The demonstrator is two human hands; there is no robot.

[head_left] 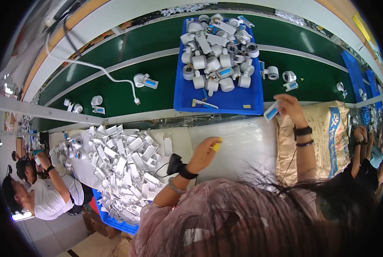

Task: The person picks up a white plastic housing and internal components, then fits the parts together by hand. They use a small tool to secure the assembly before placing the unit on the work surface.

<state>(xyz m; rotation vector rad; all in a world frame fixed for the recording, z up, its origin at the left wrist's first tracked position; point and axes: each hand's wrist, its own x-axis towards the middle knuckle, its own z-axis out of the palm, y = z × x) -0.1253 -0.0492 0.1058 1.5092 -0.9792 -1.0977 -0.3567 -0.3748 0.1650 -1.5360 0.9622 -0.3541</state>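
Note:
My right hand (289, 107) is raised beside the near right corner of a blue tray, its fingers closed on a white plastic part with a blue strip (271, 112). My left hand (203, 155) is over the pale worktop (243, 141), fingers curled together. Something small and yellow (217, 144) shows at its fingertips; whether it is held or worn I cannot tell. In front of me, the blue tray (219, 105) carries a heap of white round-headed plastic assemblies (213, 64). Left of my left hand lies a large pile of white rectangular plastic pieces (127, 156).
The tray rests on a green conveyor belt (114, 92), where more white assemblies (145, 81) lie scattered. A white cable (93, 65) hangs over its left part. A brown paper sack (324, 137) is under my right forearm. People work at left (50, 195) and far right.

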